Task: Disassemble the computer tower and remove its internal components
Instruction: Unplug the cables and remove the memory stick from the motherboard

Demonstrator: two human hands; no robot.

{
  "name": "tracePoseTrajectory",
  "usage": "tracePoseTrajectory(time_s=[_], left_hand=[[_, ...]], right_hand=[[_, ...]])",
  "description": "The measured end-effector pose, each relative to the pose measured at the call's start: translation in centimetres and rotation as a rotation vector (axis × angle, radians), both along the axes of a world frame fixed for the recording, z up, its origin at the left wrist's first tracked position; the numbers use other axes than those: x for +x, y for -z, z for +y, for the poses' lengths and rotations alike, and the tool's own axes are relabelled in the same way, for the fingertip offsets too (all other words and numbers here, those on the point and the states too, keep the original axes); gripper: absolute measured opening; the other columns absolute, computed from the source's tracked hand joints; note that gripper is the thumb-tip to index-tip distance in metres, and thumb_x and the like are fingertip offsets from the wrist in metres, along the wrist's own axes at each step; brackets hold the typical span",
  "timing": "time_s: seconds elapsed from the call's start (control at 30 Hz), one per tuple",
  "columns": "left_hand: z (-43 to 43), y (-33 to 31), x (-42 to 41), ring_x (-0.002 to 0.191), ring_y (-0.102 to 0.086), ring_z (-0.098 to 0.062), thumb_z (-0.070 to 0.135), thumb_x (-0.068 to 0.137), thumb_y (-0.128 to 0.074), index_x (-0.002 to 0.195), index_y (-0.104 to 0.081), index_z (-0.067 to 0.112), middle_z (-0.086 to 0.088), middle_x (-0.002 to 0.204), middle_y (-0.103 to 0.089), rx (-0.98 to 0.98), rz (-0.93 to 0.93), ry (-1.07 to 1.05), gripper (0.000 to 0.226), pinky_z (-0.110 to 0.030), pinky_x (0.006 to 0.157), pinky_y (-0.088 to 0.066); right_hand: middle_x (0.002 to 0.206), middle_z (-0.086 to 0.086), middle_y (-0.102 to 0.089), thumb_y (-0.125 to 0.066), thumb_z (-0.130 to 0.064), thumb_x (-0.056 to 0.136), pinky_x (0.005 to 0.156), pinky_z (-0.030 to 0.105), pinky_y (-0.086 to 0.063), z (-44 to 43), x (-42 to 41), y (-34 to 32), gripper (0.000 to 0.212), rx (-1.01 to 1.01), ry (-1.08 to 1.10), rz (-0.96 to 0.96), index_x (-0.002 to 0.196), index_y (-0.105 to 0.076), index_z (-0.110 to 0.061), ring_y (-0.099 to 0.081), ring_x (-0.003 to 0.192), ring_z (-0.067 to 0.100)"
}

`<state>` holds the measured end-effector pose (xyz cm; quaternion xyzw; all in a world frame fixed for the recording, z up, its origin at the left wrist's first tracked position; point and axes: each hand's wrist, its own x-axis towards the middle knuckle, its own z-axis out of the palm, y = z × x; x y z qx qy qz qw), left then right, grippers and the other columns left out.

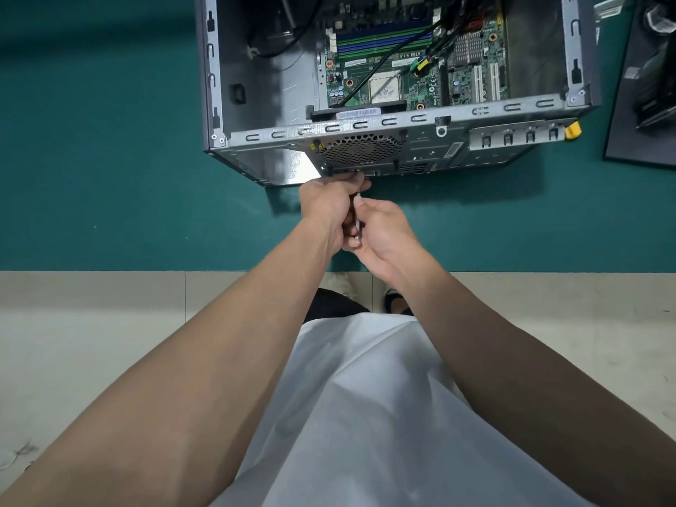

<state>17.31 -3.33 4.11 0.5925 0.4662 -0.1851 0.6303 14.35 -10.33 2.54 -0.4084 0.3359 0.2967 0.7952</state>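
Note:
The grey computer tower [256, 104] lies on its side on the green table, side panel off, the green motherboard [420, 64] showing inside. Its rear panel faces me, with a round fan grille [360, 150]. My left hand [329, 203] reaches to the lower edge of the rear panel just under the grille, fingers closed around the front of a dark-handled screwdriver [352, 215]. My right hand [380, 232] grips the back of that handle right behind the left. The tool's tip is hidden by my fingers.
A yellow latch [573, 131] sits at the right end of the case's rear edge. A black flat panel [643, 104] with dark parts on it lies right of the tower. The table's front edge [109, 271] runs just below my hands, pale floor beneath.

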Motion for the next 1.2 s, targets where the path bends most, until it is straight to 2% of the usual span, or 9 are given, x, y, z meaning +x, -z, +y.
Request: tracePoseTrajectory(time_s=[0.1, 0.2, 0.27, 0.37, 0.53, 0.67, 0.83, 1.03, 1.2], left_hand=[[0.0, 0.0, 0.1, 0.05, -0.061, -0.016, 0.005, 0.087, -0.068, 0.083, -0.068, 0.006, -0.005, 0.075, -0.074, -0.064, -0.031, -0.039, 0.004, -0.022, 0.045, -0.049], [0.1, 0.0, 0.2, 0.065, -0.069, -0.018, 0.0, 0.083, -0.07, 0.081, -0.068, 0.003, -0.01, 0.077, -0.074, -0.113, -0.065, -0.042, 0.004, -0.024, 0.057, -0.055], [0.2, 0.0, 0.2, 0.067, -0.069, -0.019, -0.004, 0.078, -0.073, 0.078, -0.068, 0.002, -0.01, 0.075, -0.073, -0.106, -0.072, -0.016, 0.007, -0.025, 0.059, -0.056], [0.2, -0.1, 0.4, 0.063, -0.069, -0.018, -0.006, 0.08, -0.071, 0.078, -0.067, 0.002, -0.008, 0.069, -0.072, -0.118, -0.065, -0.019, 0.009, -0.027, 0.054, -0.056], [0.5, 0.0, 0.7, 0.079, -0.07, -0.013, 0.001, 0.09, -0.062, 0.099, -0.065, 0.004, -0.002, 0.074, -0.074, -0.148, -0.042, 0.057, 0.01, -0.024, 0.065, -0.055], [0.5, 0.1, 0.4, 0.082, -0.07, -0.014, 0.004, 0.093, -0.058, 0.102, -0.066, 0.003, -0.005, 0.083, -0.075, -0.148, -0.067, 0.083, 0.012, -0.025, 0.08, -0.055], [0.3, 0.0, 0.0, 0.061, -0.068, -0.016, -0.003, 0.077, -0.075, 0.089, -0.068, -0.001, -0.011, 0.079, -0.073, -0.025, -0.078, 0.053, 0.014, -0.019, 0.056, -0.053], [0.5, -0.1, 0.1, 0.065, -0.072, -0.017, -0.002, 0.089, -0.062, 0.092, -0.064, 0.001, -0.011, 0.075, -0.073, -0.09, -0.084, 0.048, 0.004, -0.026, 0.06, -0.058], [0.7, -0.1, -0.3, 0.07, -0.071, -0.022, -0.002, 0.083, -0.069, 0.089, -0.068, 0.0, -0.01, 0.078, -0.073, -0.077, -0.115, 0.064, 0.006, -0.026, 0.061, -0.056]], right_hand=[[0.06, 0.008, -0.045, -0.043, -0.01, 0.098, 0.04, 0.027, -0.035, 1.0, 0.1, 0.4, 0.032, -0.427, -0.121, -0.058, 0.067, -0.051, -0.008, -0.04, 0.049, 0.017], [0.067, 0.011, -0.052, -0.049, -0.008, 0.089, 0.055, 0.049, -0.051, 1.5, 0.1, 0.6, 0.036, -0.675, -0.158, -0.042, 0.054, -0.043, -0.013, -0.047, 0.062, 0.024], [0.069, 0.012, -0.053, -0.049, -0.005, 0.088, 0.06, 0.053, -0.055, 1.6, 0.2, 0.4, 0.037, -0.651, -0.163, -0.034, 0.054, -0.039, -0.014, -0.05, 0.065, 0.025], [0.073, 0.013, -0.058, -0.05, -0.006, 0.094, 0.065, 0.04, -0.057, 0.4, 0.5, -0.7, 0.028, -0.408, -0.192, -0.06, 0.066, -0.05, -0.01, -0.06, 0.072, 0.026], [0.081, 0.014, -0.067, -0.046, -0.004, 0.099, 0.064, 0.03, -0.058, -3.3, 0.0, -2.3, 0.015, -0.109, -0.464, -0.039, 0.092, -0.059, -0.004, -0.07, 0.07, 0.022], [0.079, 0.018, -0.067, -0.055, 0.0, 0.093, 0.062, 0.027, -0.059, -2.8, -0.6, -2.4, 0.01, -0.341, -0.431, -0.079, 0.086, -0.056, -0.006, -0.07, 0.061, 0.022], [0.064, 0.007, -0.069, -0.069, -0.009, 0.086, 0.063, 0.031, -0.058, -2.6, -1.2, -1.7, 0.014, -0.652, -0.47, -0.102, 0.087, -0.056, -0.013, -0.068, 0.055, 0.017], [0.078, 0.017, -0.063, -0.045, -0.003, 0.099, 0.052, 0.022, -0.052, -3.2, -0.7, -2.5, 0.009, -0.304, -0.507, -0.119, 0.1, -0.053, 0.002, -0.064, 0.054, 0.016], [0.072, 0.011, -0.069, -0.055, -0.007, 0.094, 0.061, 0.028, -0.055, -2.4, -0.7, -2.3, 0.007, -0.559, -0.595, -0.183, 0.088, -0.058, -0.005, -0.065, 0.056, 0.015]])
